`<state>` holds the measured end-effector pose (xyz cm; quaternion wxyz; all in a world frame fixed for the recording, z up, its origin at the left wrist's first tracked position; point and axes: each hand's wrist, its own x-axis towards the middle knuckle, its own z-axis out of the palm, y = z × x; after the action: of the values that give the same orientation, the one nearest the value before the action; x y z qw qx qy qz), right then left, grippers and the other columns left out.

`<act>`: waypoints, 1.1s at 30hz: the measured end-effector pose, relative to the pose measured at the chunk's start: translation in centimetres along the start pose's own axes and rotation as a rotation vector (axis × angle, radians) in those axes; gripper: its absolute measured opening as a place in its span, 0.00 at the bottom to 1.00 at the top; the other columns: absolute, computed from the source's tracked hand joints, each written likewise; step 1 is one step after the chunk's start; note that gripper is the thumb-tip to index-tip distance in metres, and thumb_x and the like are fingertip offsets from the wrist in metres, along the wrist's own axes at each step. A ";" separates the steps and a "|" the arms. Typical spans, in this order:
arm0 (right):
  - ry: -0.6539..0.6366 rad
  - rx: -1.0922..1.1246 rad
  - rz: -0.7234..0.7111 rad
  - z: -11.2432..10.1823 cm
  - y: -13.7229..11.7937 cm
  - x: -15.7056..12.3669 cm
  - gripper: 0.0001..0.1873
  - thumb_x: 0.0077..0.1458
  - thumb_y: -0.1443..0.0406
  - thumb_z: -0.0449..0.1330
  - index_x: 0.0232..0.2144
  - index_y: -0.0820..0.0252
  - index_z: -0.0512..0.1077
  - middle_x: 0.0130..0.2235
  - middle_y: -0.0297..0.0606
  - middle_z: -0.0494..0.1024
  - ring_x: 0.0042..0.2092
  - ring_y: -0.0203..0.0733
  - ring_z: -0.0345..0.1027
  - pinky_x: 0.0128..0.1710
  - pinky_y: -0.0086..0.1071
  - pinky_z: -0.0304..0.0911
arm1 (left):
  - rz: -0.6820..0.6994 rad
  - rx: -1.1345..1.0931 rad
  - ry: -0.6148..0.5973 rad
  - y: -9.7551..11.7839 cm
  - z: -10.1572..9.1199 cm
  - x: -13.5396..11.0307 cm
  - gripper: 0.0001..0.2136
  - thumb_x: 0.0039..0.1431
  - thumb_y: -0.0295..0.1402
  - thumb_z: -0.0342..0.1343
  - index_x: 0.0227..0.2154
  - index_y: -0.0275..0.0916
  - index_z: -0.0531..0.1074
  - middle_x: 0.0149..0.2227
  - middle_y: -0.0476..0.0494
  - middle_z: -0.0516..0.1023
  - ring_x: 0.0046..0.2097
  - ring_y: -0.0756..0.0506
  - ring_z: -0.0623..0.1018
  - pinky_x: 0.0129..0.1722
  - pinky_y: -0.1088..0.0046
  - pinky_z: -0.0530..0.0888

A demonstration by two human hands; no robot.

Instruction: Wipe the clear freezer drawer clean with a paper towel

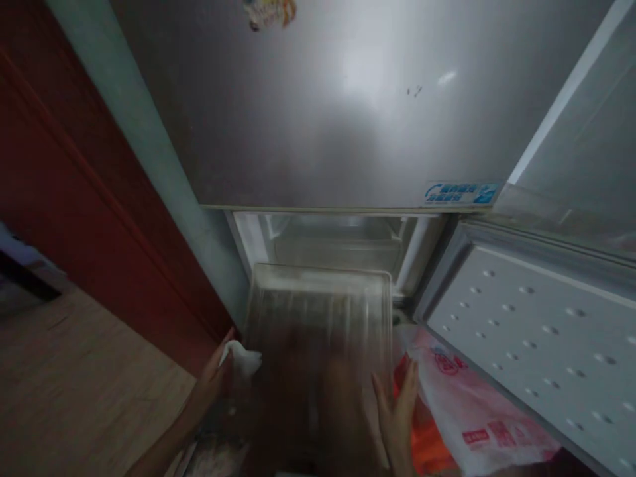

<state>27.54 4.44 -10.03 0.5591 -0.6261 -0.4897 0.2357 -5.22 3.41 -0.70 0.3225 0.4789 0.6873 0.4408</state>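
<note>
A wooden floor (74, 384) fills the lower left of the frame, pale brown with visible grain, running up to a red-brown wall panel (89, 218). At the bottom centre and lower right, the floor in front of the fridge is mostly covered. A pink and white plastic bag (477, 411) with red print lies there, over something orange (427, 444). What lies at bottom centre is too dark to tell.

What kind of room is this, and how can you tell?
Probably a kitchen, or a corner of a home. A tall grey fridge stands with its lower door open, and both hands, left hand and right hand, hold a clear plastic drawer from it. The wooden floor looks homely.
</note>
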 end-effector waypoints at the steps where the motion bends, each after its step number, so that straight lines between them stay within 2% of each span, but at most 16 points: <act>1: -0.025 -0.003 0.005 0.3 0.9 0.4 0.44 0.55 0.52 0.58 0.67 0.55 0.44 0.69 0.46 0.51 0.69 0.58 0.41 0.62 0.58 0.53 | 0.016 -0.046 0.038 -1.3 -0.2 0.1 0.28 0.52 0.62 0.51 0.41 0.41 0.75 0.51 0.39 0.76 0.63 0.34 0.65 0.63 0.56 0.60; 3: -0.115 0.007 0.036 0.3 2.8 1.3 0.39 0.58 0.51 0.54 0.66 0.55 0.48 0.66 0.45 0.58 0.67 0.55 0.48 0.63 0.56 0.54 | 0.033 -0.123 0.047 -3.4 -0.4 0.4 0.29 0.49 0.63 0.52 0.39 0.42 0.76 0.50 0.41 0.78 0.62 0.35 0.66 0.63 0.61 0.61; 5: -0.200 0.047 0.085 0.0 4.3 1.9 0.34 0.60 0.52 0.51 0.65 0.55 0.53 0.64 0.46 0.63 0.63 0.53 0.59 0.61 0.52 0.57 | -0.043 -0.157 0.011 -4.9 -0.1 0.5 0.28 0.48 0.62 0.54 0.39 0.42 0.75 0.46 0.42 0.80 0.58 0.35 0.72 0.59 0.62 0.67; 7: -0.224 0.091 0.117 -0.4 5.2 2.3 0.33 0.60 0.53 0.51 0.64 0.56 0.55 0.62 0.48 0.66 0.57 0.53 0.69 0.58 0.50 0.62 | -0.145 -0.171 0.016 -5.8 0.4 0.4 0.29 0.47 0.63 0.54 0.39 0.42 0.75 0.42 0.42 0.81 0.54 0.34 0.75 0.54 0.61 0.72; 10: -0.218 0.130 0.111 -0.7 5.4 2.4 0.29 0.58 0.56 0.54 0.61 0.55 0.62 0.60 0.48 0.69 0.51 0.53 0.74 0.53 0.49 0.68 | -0.187 -0.215 0.084 -6.0 1.2 0.0 0.30 0.46 0.63 0.55 0.39 0.43 0.74 0.41 0.44 0.82 0.53 0.34 0.76 0.52 0.62 0.74; 12: -0.197 0.155 0.087 -0.9 5.0 2.5 0.26 0.58 0.57 0.55 0.58 0.54 0.65 0.58 0.47 0.72 0.52 0.53 0.73 0.53 0.50 0.68 | -0.148 -0.232 0.092 -5.1 1.3 -0.4 0.29 0.47 0.62 0.56 0.40 0.42 0.75 0.43 0.43 0.81 0.55 0.34 0.74 0.55 0.61 0.71; 15: -0.184 0.177 0.064 -1.5 4.0 2.8 0.25 0.59 0.55 0.54 0.57 0.52 0.66 0.57 0.46 0.73 0.55 0.52 0.70 0.55 0.50 0.66 | -0.074 -0.253 0.087 -2.5 1.2 -1.0 0.29 0.46 0.63 0.55 0.39 0.43 0.76 0.43 0.42 0.81 0.57 0.34 0.72 0.59 0.58 0.68; 18: -0.197 0.186 0.062 -2.8 2.3 4.0 0.26 0.60 0.55 0.54 0.59 0.52 0.64 0.57 0.46 0.72 0.55 0.50 0.70 0.56 0.50 0.65 | -0.036 -0.278 0.117 0.6 1.0 -1.4 0.30 0.42 0.65 0.55 0.37 0.45 0.77 0.40 0.42 0.82 0.55 0.32 0.74 0.55 0.57 0.72; 20: -0.215 0.211 0.061 -4.0 1.1 5.3 0.27 0.60 0.54 0.54 0.60 0.51 0.62 0.57 0.48 0.71 0.51 0.49 0.72 0.51 0.49 0.69 | -0.048 -0.269 0.156 2.2 0.7 -1.1 0.32 0.40 0.66 0.55 0.37 0.44 0.78 0.38 0.43 0.82 0.52 0.31 0.75 0.52 0.57 0.74; 24: -0.323 0.224 0.045 -6.3 -0.8 8.0 0.31 0.59 0.54 0.55 0.63 0.48 0.56 0.55 0.49 0.71 0.41 0.46 0.76 0.35 0.42 0.75 | -0.051 -0.233 0.109 3.9 0.0 0.9 0.36 0.33 0.68 0.58 0.36 0.41 0.77 0.35 0.43 0.82 0.46 0.32 0.78 0.46 0.59 0.76; 28: -0.348 0.179 0.003 -7.3 -2.1 9.8 0.34 0.60 0.55 0.55 0.66 0.48 0.51 0.53 0.46 0.72 0.36 0.41 0.74 0.35 0.39 0.74 | 0.047 -0.180 0.053 5.2 -0.8 3.6 0.35 0.38 0.65 0.59 0.38 0.37 0.75 0.37 0.41 0.81 0.46 0.34 0.77 0.46 0.63 0.75; 33: -0.329 0.243 0.080 -7.3 -3.9 11.0 0.38 0.55 0.54 0.58 0.66 0.50 0.52 0.52 0.44 0.73 0.34 0.41 0.73 0.33 0.38 0.73 | 0.122 -0.145 -0.032 7.2 -1.9 6.3 0.32 0.43 0.61 0.59 0.39 0.36 0.74 0.39 0.41 0.80 0.43 0.36 0.77 0.47 0.64 0.74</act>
<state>36.80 10.25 -1.75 0.5333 -0.5258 -0.5173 0.4142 -6.30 9.89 6.57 0.3399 0.5022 0.6179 0.5005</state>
